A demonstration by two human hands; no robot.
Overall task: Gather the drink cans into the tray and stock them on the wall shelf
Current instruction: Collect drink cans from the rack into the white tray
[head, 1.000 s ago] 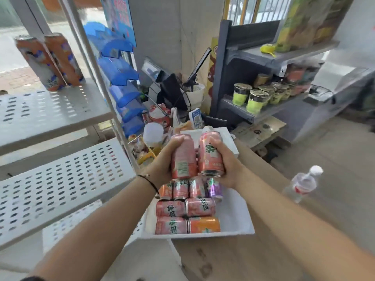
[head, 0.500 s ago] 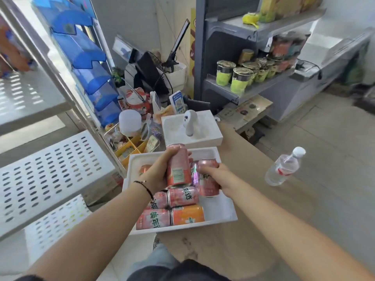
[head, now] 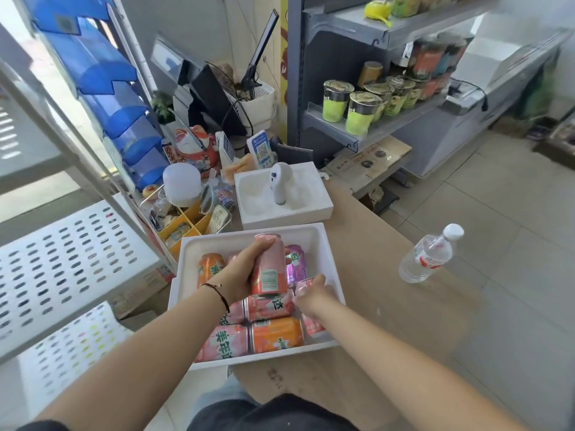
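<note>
shelf (head: 71,253) at far left, bare | your left hand (head: 241,275) wraps a pink can (head: 269,265) over the tray (head: 326,253) | right hand (head: 311,295) pinches another can's (head: 303,286) top inside it | cans look rigid, slick, probably full, so grab mid-body

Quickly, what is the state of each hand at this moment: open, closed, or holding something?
Left hand: holds a pink can upright above the tray.
Right hand: grips another pink can down in the tray.
</note>
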